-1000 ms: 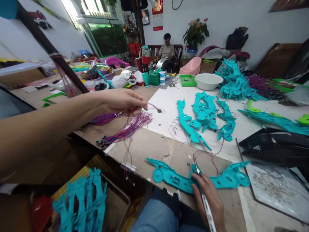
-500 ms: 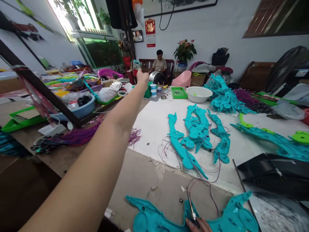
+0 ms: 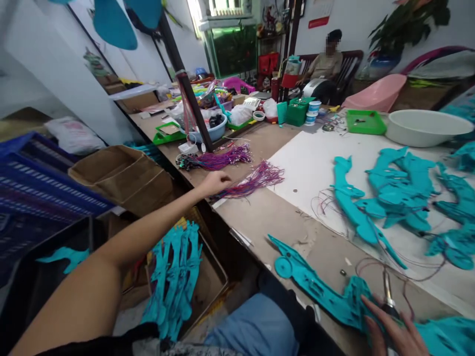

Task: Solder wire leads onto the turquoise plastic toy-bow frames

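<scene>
My left hand (image 3: pixel 215 183) is stretched out over the near end of a bundle of red and purple wires (image 3: pixel 256 180). Its fingers are loosely curled and I see nothing in them. My right hand (image 3: pixel 399 329), at the lower right, grips a soldering iron (image 3: pixel 388 291) by its dark handle, metal tip pointing away from me. The fingers of that hand also rest against a long turquoise plastic part (image 3: pixel 319 289) at the table's front edge. Thin wires (image 3: pixel 371 267) loop beside the iron's tip. The far end of the part lies partly behind the hand.
More turquoise parts (image 3: pixel 401 183) lie on the white sheet (image 3: pixel 308 158). A second wire bundle (image 3: pixel 218 159) is beside a dark post (image 3: pixel 193 99). Stacked turquoise parts (image 3: pixel 174 277) sit in a tray below left. A person (image 3: pixel 324 64) sits at the back.
My view has swung left and down. My left hand has come back from the far side of the table to the wires. The right hand still holds the soldering iron.
</scene>
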Available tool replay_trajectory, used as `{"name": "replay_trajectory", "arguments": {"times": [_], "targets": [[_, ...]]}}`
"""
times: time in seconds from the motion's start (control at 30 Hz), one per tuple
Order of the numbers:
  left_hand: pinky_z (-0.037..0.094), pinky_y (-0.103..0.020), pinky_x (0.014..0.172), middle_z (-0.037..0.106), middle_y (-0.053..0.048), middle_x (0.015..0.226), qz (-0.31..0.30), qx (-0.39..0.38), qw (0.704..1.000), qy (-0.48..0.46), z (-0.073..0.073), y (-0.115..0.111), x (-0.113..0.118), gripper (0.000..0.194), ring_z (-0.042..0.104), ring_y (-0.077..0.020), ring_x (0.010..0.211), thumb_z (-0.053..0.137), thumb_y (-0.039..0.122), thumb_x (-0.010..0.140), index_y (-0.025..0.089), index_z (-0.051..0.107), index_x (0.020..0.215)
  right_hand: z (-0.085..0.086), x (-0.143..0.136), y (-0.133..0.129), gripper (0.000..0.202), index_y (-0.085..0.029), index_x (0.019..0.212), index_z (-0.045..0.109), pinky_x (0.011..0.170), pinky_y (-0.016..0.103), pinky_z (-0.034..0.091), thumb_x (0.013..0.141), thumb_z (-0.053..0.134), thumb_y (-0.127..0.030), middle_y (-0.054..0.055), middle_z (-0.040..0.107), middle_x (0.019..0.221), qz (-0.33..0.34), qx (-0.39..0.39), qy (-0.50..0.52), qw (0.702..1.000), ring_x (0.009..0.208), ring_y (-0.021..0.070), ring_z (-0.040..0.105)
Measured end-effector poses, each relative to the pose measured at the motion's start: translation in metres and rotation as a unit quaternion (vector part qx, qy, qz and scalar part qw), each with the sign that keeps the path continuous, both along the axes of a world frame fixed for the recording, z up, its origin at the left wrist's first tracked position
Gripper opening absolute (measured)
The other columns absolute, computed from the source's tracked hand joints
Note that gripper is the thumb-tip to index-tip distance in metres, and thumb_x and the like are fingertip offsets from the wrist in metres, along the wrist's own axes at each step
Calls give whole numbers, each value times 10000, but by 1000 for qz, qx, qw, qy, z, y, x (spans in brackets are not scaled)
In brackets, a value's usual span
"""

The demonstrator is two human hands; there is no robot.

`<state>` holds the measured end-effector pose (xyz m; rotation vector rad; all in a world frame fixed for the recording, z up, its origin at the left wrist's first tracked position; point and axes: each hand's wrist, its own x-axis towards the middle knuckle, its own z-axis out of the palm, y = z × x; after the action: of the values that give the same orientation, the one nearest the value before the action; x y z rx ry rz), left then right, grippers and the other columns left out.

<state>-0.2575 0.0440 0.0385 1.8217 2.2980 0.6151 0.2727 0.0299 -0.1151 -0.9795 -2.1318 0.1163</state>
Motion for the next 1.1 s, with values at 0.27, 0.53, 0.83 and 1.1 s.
{"name": "replay_trajectory", "arguments": {"times": [0.27, 0.53, 0.83, 1.1], "targets": [[428, -420, 894, 651, -112, 819, -19, 17, 998, 58, -38, -19, -3, 97, 555, -287, 967, 609, 191, 734, 191, 704, 756, 21, -19, 6, 536, -179, 1171, 564, 897, 462, 482, 890, 446, -619, 127, 707, 1098, 13, 104, -103, 989, 1031, 323, 659], [436, -313, 742, 617, -66, 744, 42, 46, 998, 3, 2, 5, -18, 213, 585, -205, 763, 449, 230, 891, 179, 644, 822, 37, -57, -8, 356, -176, 1113, 592, 890, 410, 470, 903, 545, -460, 116, 710, 1093, -5, 97, -77, 992, 1086, 298, 633], [300, -211, 458, 391, 50, 460, -14, -7, 972, -236, 110, 68, 5, 189, 333, -80, 416, 600, 301, 862, 145, 640, 764, 32, -57, -8, 311, -182, 1085, 600, 913, 410, 457, 907, 554, -432, 113, 706, 1096, -6, 102, -77, 992, 1133, 294, 610], [354, -197, 555, 462, 45, 556, -42, 199, 881, -427, 177, 145, 66, 201, 438, -75, 507, 428, 248, 985, 134, 587, 937, 34, -61, -11, 257, -185, 1083, 593, 908, 438, 466, 899, 580, -363, 115, 698, 1123, -8, 87, -70, 994, 1149, 307, 601]]}}
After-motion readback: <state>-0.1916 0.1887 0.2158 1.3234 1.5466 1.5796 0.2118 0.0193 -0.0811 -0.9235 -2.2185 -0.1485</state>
